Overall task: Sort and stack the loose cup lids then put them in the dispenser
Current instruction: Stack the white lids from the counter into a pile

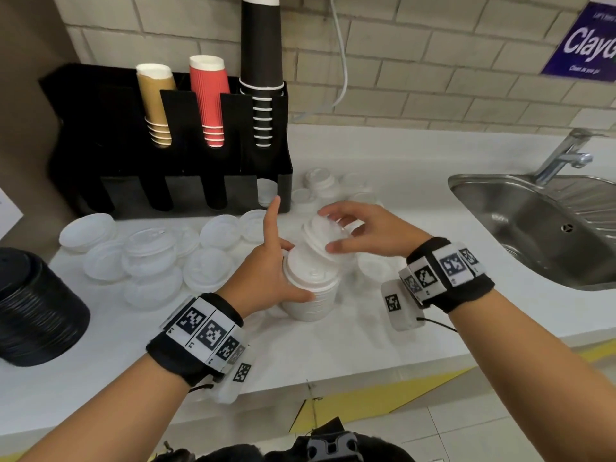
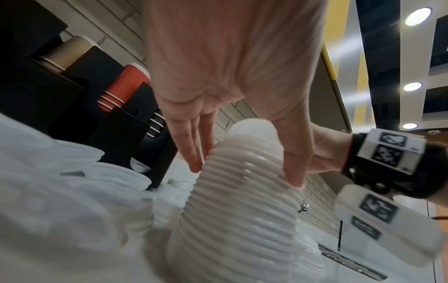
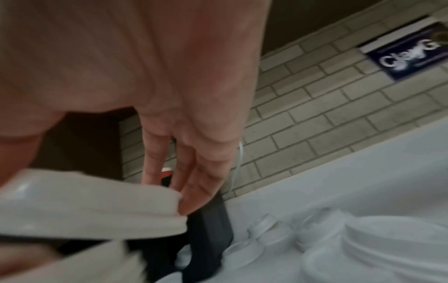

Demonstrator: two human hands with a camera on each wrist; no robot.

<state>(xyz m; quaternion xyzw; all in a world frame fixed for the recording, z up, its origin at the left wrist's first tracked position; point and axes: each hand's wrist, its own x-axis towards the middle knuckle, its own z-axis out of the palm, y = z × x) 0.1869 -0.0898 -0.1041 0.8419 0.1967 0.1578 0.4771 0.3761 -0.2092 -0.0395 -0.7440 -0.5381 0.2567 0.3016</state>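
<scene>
A tall stack of white ribbed lids (image 1: 310,295) stands on the white counter (image 1: 333,348). My left hand (image 1: 283,261) grips it from the left, thumb in front and index finger pointing up. In the left wrist view the thumb and fingers (image 2: 194,162) clasp the stack (image 2: 237,210). My right hand (image 1: 328,230) pinches a single white lid (image 1: 316,233), tilted just above the stack's top. In the right wrist view its fingertips (image 3: 194,195) hold the lid's rim (image 3: 92,206). The black dispenser (image 1: 166,155) stands behind, with a white lid in its right front slot (image 1: 266,191).
Several loose translucent lids (image 1: 150,258) lie left of the stack, smaller white ones (image 1: 320,181) behind it. A stack of black lids (image 1: 33,311) sits far left. The dispenser holds brown, red and black cups. A steel sink (image 1: 533,221) and tap (image 1: 563,155) are right.
</scene>
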